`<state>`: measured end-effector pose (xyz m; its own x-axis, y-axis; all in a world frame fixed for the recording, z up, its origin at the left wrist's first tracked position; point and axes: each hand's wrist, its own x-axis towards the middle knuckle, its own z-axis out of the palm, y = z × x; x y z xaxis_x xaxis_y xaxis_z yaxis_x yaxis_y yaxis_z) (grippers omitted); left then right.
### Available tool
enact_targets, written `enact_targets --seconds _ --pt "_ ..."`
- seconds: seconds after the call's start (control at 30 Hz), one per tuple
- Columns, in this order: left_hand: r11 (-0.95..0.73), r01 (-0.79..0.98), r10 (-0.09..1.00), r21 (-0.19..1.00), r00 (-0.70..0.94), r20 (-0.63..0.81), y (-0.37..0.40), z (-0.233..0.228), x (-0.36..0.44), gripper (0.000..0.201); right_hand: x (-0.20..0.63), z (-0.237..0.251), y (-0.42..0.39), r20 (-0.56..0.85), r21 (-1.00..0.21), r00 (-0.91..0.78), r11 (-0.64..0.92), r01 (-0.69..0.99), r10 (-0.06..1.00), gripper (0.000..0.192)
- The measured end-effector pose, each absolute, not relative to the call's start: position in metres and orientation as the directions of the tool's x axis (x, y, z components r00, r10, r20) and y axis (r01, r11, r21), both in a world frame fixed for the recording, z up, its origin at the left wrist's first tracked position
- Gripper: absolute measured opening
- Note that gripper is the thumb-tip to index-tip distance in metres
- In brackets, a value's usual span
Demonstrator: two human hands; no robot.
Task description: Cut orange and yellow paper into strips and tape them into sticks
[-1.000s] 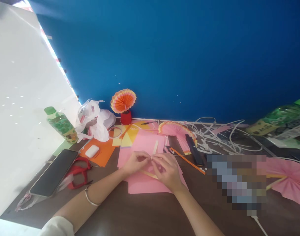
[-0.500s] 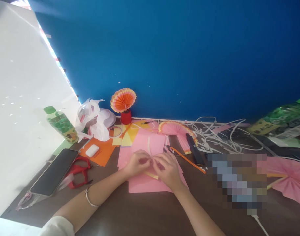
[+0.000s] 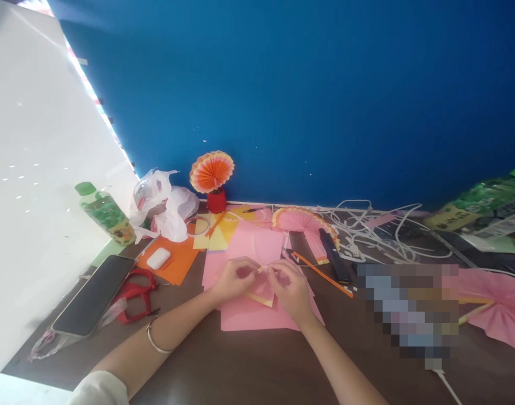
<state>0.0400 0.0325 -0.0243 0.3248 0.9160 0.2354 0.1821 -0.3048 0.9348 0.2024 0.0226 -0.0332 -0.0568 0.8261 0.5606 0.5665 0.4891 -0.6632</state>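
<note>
My left hand (image 3: 234, 278) and my right hand (image 3: 290, 287) meet over a stack of pink paper sheets (image 3: 257, 315) on the dark wooden table (image 3: 240, 365). Between their fingertips both hands pinch a small folded pink paper piece with a yellow edge (image 3: 262, 288). The piece hangs just above the sheets. A silver bangle (image 3: 153, 340) sits on my left wrist.
To the left lie red scissors (image 3: 134, 293), a phone (image 3: 94, 295), a white earbud case (image 3: 158, 259) on orange paper and a green bottle (image 3: 105, 214). Behind stand an orange paper fan (image 3: 211, 171), a pink fan (image 3: 303, 220) and tangled white cables (image 3: 367, 230). Another pink fan (image 3: 500, 306) lies at right.
The pale strip that stuck up between my fingers a second ago is down. My hands have drawn slightly apart and lifted the folded pink piece a little.
</note>
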Motion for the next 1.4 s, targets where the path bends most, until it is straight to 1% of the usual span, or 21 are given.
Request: enact_targets --seconds 0.17,0.37,0.47,0.53,0.6,0.67,0.77,0.8,0.87,0.93,1.0,1.03,1.1,1.17,1.2,1.23,1.27,1.3,1.33,1.37,1.4 --pt "-0.209 0.092 0.937 0.974 0.303 0.172 0.035 -0.030 0.038 0.012 0.205 -0.036 0.026 0.570 -0.691 0.021 0.465 0.553 0.821 0.011" --pt "-0.128 0.004 0.947 0.992 0.297 0.121 0.037 -0.037 0.035 0.019 0.211 -0.034 0.029 0.581 -0.709 0.078 0.457 0.538 0.810 0.011" --pt "-0.123 -0.023 0.942 0.992 0.311 0.124 0.036 -0.034 0.035 0.020 0.210 -0.034 0.028 0.645 -0.649 0.057 0.507 0.567 0.762 0.009" --pt "-0.138 -0.035 0.935 0.990 0.324 0.141 0.035 -0.031 0.035 0.020 0.207 -0.034 0.026 0.685 -0.588 -0.006 0.558 0.586 0.729 0.008" --pt "-0.150 -0.042 0.926 0.988 0.345 0.155 0.035 -0.030 0.035 0.022 0.205 -0.035 0.024 0.697 -0.546 -0.068 0.590 0.595 0.714 0.007" --pt "-0.148 -0.047 0.923 0.988 0.352 0.155 0.035 -0.030 0.036 0.023 0.208 -0.035 0.026 0.706 -0.532 -0.069 0.592 0.606 0.705 0.007" --pt "-0.138 -0.064 0.928 0.988 0.340 0.152 0.036 -0.033 0.035 0.022 0.226 -0.037 0.035 0.744 -0.511 0.070 0.499 0.699 0.664 0.007" --pt "-0.135 -0.070 0.929 0.988 0.337 0.151 0.036 -0.034 0.035 0.021 0.235 -0.037 0.039 0.757 -0.483 0.110 0.437 0.759 0.644 0.008" --pt "-0.136 -0.075 0.928 0.988 0.341 0.154 0.037 -0.037 0.034 0.021 0.253 -0.039 0.047 0.776 -0.372 0.154 0.247 0.895 0.612 0.014" --pt "-0.146 -0.070 0.923 0.987 0.350 0.161 0.038 -0.039 0.033 0.019 0.263 -0.041 0.052 0.765 -0.313 0.178 0.117 0.942 0.620 0.017" --pt "-0.157 -0.062 0.919 0.986 0.357 0.168 0.039 -0.040 0.033 0.018 0.264 -0.041 0.052 0.743 -0.307 0.149 0.135 0.942 0.653 0.022" --pt "-0.158 -0.061 0.917 0.986 0.360 0.169 0.039 -0.040 0.033 0.017 0.262 -0.040 0.051 0.729 -0.331 0.129 0.182 0.926 0.672 0.023" --pt "-0.154 -0.072 0.914 0.985 0.368 0.170 0.039 -0.040 0.033 0.018 0.253 -0.038 0.046 0.697 -0.427 0.125 0.269 0.863 0.706 0.022" --pt "-0.149 -0.093 0.906 0.984 0.387 0.173 0.039 -0.038 0.033 0.018 0.241 -0.035 0.041 0.621 -0.587 0.184 0.296 0.753 0.762 0.021" --pt "-0.146 -0.100 0.902 0.984 0.396 0.174 0.038 -0.037 0.033 0.018 0.234 -0.033 0.038 0.543 -0.689 0.215 0.284 0.667 0.812 0.022" --pt "-0.145 -0.101 0.897 0.984 0.406 0.174 0.038 -0.036 0.034 0.018 0.228 -0.032 0.035 0.432 -0.797 0.224 0.254 0.549 0.873 0.024" --pt "-0.145 -0.098 0.894 0.985 0.413 0.172 0.038 -0.034 0.034 0.017 0.222 -0.032 0.033 0.291 -0.897 0.202 0.193 0.398 0.935 0.027" --pt "-0.147 -0.095 0.891 0.985 0.419 0.173 0.037 -0.033 0.034 0.017 0.216 -0.032 0.032 0.148 -0.965 0.160 0.107 0.241 0.976 0.030" --pt "-0.151 -0.095 0.887 0.984 0.426 0.178 0.037 -0.032 0.034 0.016 0.210 -0.032 0.031 0.043 -0.994 0.128 0.030 0.101 0.991 0.035" --pt "-0.159 -0.098 0.882 0.982 0.433 0.186 0.037 -0.031 0.033 0.015 0.206 -0.033 0.030 -0.019 -1.000 0.110 -0.018 -0.008 0.994 0.039" --pt "-0.166 -0.103 0.876 0.981 0.440 0.195 0.037 -0.031 0.033 0.014 0.203 -0.034 0.029 -0.048 -0.996 0.112 -0.038 -0.086 0.993 0.042"
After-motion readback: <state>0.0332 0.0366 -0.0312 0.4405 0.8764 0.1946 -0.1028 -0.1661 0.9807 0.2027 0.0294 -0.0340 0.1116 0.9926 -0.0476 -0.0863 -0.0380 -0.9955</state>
